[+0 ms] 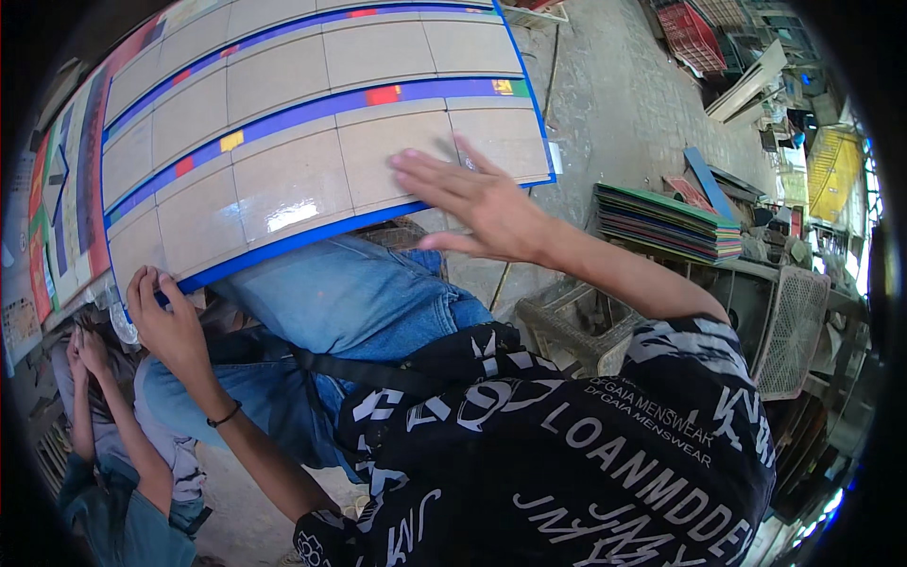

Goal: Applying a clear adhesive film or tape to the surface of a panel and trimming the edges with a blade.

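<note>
A large glossy board (293,180) with beige rectangles, purple strips and a blue edge lies across the upper left, above my knees. Small red and yellow patches mark the strips. At its near left corner, my left hand (168,307) is closed on the edge, thumb and fingers bent close together. My right hand (482,203) is open over the near right part of the board, fingers stretched out and a little blurred. Whether its fingertips touch the surface I cannot tell. Nothing shows in that hand.
Another colourful printed sheet (80,198) lies left of the board. A person's joined hands (87,350) are at the lower left. To the right, a stack of coloured boards (666,222) rests beside a mesh-backed chair (792,331). A red crate (692,38) stands farther back.
</note>
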Demonstrator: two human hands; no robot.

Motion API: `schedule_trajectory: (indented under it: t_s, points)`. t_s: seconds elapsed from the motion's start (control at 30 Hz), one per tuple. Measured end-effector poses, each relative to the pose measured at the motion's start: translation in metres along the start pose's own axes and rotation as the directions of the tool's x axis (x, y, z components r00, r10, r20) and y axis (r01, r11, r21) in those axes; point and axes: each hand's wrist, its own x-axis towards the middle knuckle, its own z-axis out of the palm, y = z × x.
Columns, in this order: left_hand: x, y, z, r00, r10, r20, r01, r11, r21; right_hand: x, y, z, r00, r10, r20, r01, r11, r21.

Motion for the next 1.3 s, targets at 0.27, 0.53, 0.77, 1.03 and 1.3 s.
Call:
schedule_trajectory:
  t_s: [0.27,0.53,0.77,1.03,1.3]
  points:
    - [0.006,-0.002,0.013,0.999,0.034,-0.035,-0.034,0.999,0.005,-0.139,0.062,-0.038,0.864,0.497,-0.075,-0.499,0.829,-0.252]
    - [0.009,-0.007,-0.017,0.997,0.020,-0.081,-0.016,0.999,0.047,0.008,-0.015,-0.015,0.973,0.150,-0.175,-0.127,0.983,0.135]
    - [-0.002,0.009,0.000,0.988,-0.116,-0.106,0.112,0.993,-0.036,-0.011,-0.016,0.001,0.968,0.242,-0.068,-0.232,0.964,0.127]
    - [-0.002,0.009,-0.004,0.987,-0.112,-0.113,0.105,0.992,-0.064,-0.160,0.062,-0.028,0.778,0.600,-0.186,-0.620,0.781,-0.074]
    - [-0.005,0.040,-0.002,0.995,-0.007,-0.096,-0.007,0.990,-0.142,0.006,-0.022,-0.010,0.950,0.262,-0.171,-0.232,0.957,0.176]
